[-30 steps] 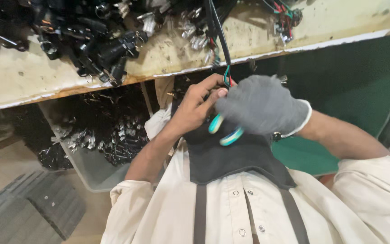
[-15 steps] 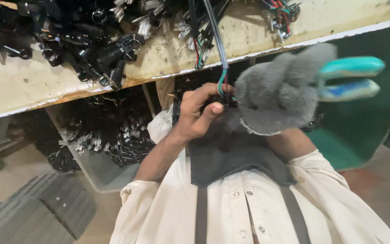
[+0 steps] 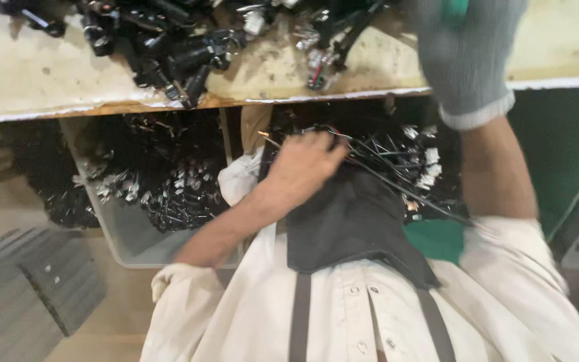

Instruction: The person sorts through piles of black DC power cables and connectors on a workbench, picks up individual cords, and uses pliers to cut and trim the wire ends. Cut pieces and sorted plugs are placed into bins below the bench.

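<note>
My bare left hand (image 3: 306, 161) is low, under the bench edge, over a heap of cut black wires and white connectors (image 3: 397, 157). Its fingers curl around a short wire piece (image 3: 335, 136) with red and green strands, and a thin black wire (image 3: 403, 191) trails from it toward the lower right. Up over the bench top is my right hand (image 3: 467, 57), in a grey knit glove. It grips teal-handled cutters (image 3: 455, 9), of which only a bit of handle shows at the frame's top edge.
A worn cream workbench (image 3: 48, 80) carries a pile of black connectors and wire harnesses (image 3: 169, 47). Below it stands a clear plastic bin (image 3: 132, 231) of black scraps. A grey ribbed mat (image 3: 21, 288) lies on the floor at left, a green panel (image 3: 564, 154) at right.
My left hand has dropped from the hanging cable down to the scrap heap under the bench. My gloved right hand with the cutters has risen up over the bench top.
</note>
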A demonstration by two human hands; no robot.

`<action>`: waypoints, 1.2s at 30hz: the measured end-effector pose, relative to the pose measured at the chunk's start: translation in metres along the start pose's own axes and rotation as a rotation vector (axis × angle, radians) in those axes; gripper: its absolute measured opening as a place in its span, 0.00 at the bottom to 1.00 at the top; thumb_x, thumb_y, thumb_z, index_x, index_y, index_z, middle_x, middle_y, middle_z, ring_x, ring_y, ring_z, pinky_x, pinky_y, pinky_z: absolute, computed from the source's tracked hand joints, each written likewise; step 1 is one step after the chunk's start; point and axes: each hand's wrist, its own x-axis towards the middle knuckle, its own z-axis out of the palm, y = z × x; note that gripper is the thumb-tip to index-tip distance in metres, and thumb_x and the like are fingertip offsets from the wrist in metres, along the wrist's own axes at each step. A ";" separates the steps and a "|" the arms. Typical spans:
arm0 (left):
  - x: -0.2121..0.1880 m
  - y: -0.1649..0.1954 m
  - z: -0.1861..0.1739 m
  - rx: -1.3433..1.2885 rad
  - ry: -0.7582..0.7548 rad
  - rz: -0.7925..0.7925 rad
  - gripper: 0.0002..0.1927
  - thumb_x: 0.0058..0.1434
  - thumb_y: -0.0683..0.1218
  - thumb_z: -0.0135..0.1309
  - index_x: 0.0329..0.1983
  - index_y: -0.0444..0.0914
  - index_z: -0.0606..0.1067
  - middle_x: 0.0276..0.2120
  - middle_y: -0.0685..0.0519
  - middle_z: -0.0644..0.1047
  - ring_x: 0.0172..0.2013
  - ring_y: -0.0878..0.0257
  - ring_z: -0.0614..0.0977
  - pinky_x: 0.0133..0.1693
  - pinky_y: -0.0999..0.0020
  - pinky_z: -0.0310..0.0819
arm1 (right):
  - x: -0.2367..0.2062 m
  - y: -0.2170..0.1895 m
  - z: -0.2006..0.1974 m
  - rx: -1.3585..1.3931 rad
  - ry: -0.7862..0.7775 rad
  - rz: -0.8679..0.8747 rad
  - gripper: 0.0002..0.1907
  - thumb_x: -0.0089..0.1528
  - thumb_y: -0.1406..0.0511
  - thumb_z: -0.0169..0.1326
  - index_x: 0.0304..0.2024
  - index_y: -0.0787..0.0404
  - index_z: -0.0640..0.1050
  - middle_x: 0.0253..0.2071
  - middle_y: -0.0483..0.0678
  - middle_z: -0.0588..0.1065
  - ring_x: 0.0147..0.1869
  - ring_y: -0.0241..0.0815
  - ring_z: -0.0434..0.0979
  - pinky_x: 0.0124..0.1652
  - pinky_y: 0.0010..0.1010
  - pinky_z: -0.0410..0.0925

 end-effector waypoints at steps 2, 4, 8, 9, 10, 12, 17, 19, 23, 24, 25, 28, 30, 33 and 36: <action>-0.013 -0.012 0.007 0.064 -0.038 -0.024 0.23 0.55 0.46 0.57 0.56 0.40 0.75 0.33 0.49 0.78 0.37 0.54 0.82 0.37 0.58 0.73 | -0.016 -0.021 0.000 -0.126 -0.216 -0.252 0.14 0.63 0.61 0.69 0.38 0.59 0.76 0.34 0.51 0.76 0.36 0.53 0.78 0.33 0.42 0.66; -0.024 -0.011 0.003 0.005 -0.252 0.096 0.25 0.49 0.48 0.57 0.54 0.42 0.78 0.27 0.50 0.78 0.33 0.53 0.82 0.38 0.56 0.72 | -0.020 -0.041 0.022 -0.289 -0.395 -0.340 0.15 0.64 0.61 0.69 0.37 0.60 0.76 0.34 0.51 0.76 0.36 0.53 0.78 0.33 0.42 0.66; -0.031 -0.020 -0.036 -0.273 0.157 0.029 0.17 0.62 0.47 0.59 0.54 0.40 0.79 0.32 0.51 0.77 0.37 0.53 0.80 0.45 0.54 0.73 | -0.006 -0.072 0.045 -0.398 -0.405 -0.337 0.16 0.65 0.62 0.71 0.37 0.60 0.75 0.36 0.51 0.76 0.40 0.54 0.80 0.36 0.43 0.67; -0.035 -0.035 -0.050 -0.133 0.446 -0.046 0.17 0.61 0.45 0.59 0.53 0.39 0.78 0.37 0.51 0.77 0.39 0.53 0.80 0.51 0.53 0.74 | -0.004 -0.074 0.038 -0.332 -0.322 -0.395 0.17 0.61 0.64 0.70 0.42 0.64 0.75 0.39 0.54 0.77 0.41 0.55 0.80 0.38 0.43 0.68; -0.039 -0.058 -0.063 0.107 0.558 -0.091 0.18 0.55 0.40 0.58 0.50 0.36 0.76 0.45 0.47 0.81 0.48 0.51 0.84 0.52 0.58 0.75 | -0.007 -0.072 0.029 -0.259 -0.245 -0.444 0.20 0.58 0.65 0.69 0.47 0.67 0.75 0.42 0.56 0.77 0.42 0.56 0.79 0.39 0.43 0.70; -0.047 -0.096 -0.071 0.158 0.535 -0.441 0.14 0.67 0.43 0.62 0.53 0.34 0.78 0.59 0.37 0.72 0.61 0.42 0.71 0.62 0.45 0.63 | -0.020 -0.059 0.003 -0.084 -0.353 -0.197 0.11 0.66 0.72 0.59 0.50 0.66 0.76 0.44 0.53 0.78 0.45 0.47 0.82 0.45 0.37 0.74; -0.042 -0.143 -0.040 0.313 0.462 -0.486 0.18 0.69 0.46 0.60 0.58 0.34 0.75 0.72 0.33 0.56 0.73 0.35 0.50 0.73 0.32 0.40 | -0.055 0.004 0.000 -0.291 -0.383 -0.191 0.13 0.57 0.70 0.65 0.42 0.68 0.77 0.37 0.54 0.79 0.42 0.47 0.82 0.39 0.36 0.73; -0.038 -0.138 -0.036 0.279 0.511 -0.458 0.19 0.68 0.48 0.60 0.58 0.35 0.74 0.72 0.35 0.59 0.73 0.39 0.54 0.74 0.38 0.44 | -0.059 0.006 0.005 -0.238 -0.287 -0.206 0.14 0.58 0.70 0.68 0.42 0.69 0.78 0.35 0.54 0.78 0.38 0.47 0.79 0.38 0.34 0.72; -0.033 -0.112 -0.047 -0.479 0.839 -0.361 0.19 0.73 0.52 0.63 0.56 0.36 0.73 0.64 0.44 0.70 0.60 0.54 0.72 0.61 0.59 0.67 | -0.042 -0.039 0.016 0.253 -0.299 0.099 0.07 0.69 0.73 0.63 0.43 0.66 0.76 0.38 0.47 0.77 0.42 0.37 0.79 0.43 0.29 0.72; -0.031 -0.101 -0.046 -0.804 0.881 -0.359 0.21 0.71 0.55 0.62 0.55 0.36 0.70 0.59 0.47 0.73 0.49 0.62 0.77 0.52 0.65 0.74 | -0.034 -0.051 0.019 0.316 -0.358 0.130 0.05 0.68 0.73 0.61 0.43 0.66 0.76 0.38 0.45 0.77 0.44 0.36 0.79 0.44 0.28 0.73; -0.029 -0.090 -0.043 -0.878 0.872 -0.307 0.21 0.71 0.54 0.62 0.56 0.36 0.71 0.54 0.51 0.73 0.47 0.64 0.77 0.50 0.67 0.74 | -0.024 -0.060 0.024 0.336 -0.409 0.256 0.05 0.67 0.71 0.61 0.43 0.65 0.77 0.36 0.43 0.77 0.40 0.34 0.77 0.40 0.27 0.71; -0.020 -0.057 -0.018 -1.607 0.639 -0.226 0.19 0.66 0.51 0.61 0.51 0.39 0.68 0.36 0.56 0.77 0.37 0.65 0.80 0.52 0.64 0.79 | -0.016 -0.073 0.022 0.504 -0.516 0.613 0.08 0.64 0.67 0.61 0.44 0.62 0.78 0.30 0.40 0.75 0.30 0.30 0.73 0.30 0.25 0.66; -0.020 -0.046 0.001 -1.334 0.668 -0.305 0.15 0.70 0.44 0.59 0.55 0.36 0.69 0.42 0.49 0.75 0.40 0.61 0.76 0.50 0.65 0.73 | -0.026 -0.067 0.011 0.782 -0.490 0.798 0.09 0.63 0.68 0.60 0.43 0.62 0.75 0.28 0.40 0.74 0.26 0.30 0.70 0.26 0.23 0.61; -0.029 -0.038 0.028 -0.892 0.375 -0.490 0.17 0.65 0.42 0.59 0.56 0.38 0.71 0.37 0.42 0.79 0.37 0.52 0.81 0.42 0.59 0.74 | -0.052 -0.043 -0.014 0.734 -0.483 0.874 0.09 0.61 0.71 0.61 0.43 0.65 0.77 0.28 0.43 0.73 0.24 0.36 0.66 0.24 0.29 0.55; -0.042 -0.047 0.055 -0.508 -0.005 -0.620 0.26 0.60 0.46 0.59 0.62 0.41 0.69 0.29 0.39 0.80 0.33 0.43 0.83 0.38 0.49 0.75 | -0.057 -0.010 -0.031 -0.447 -0.402 -0.240 0.10 0.68 0.69 0.63 0.50 0.61 0.77 0.34 0.51 0.77 0.36 0.54 0.79 0.36 0.42 0.69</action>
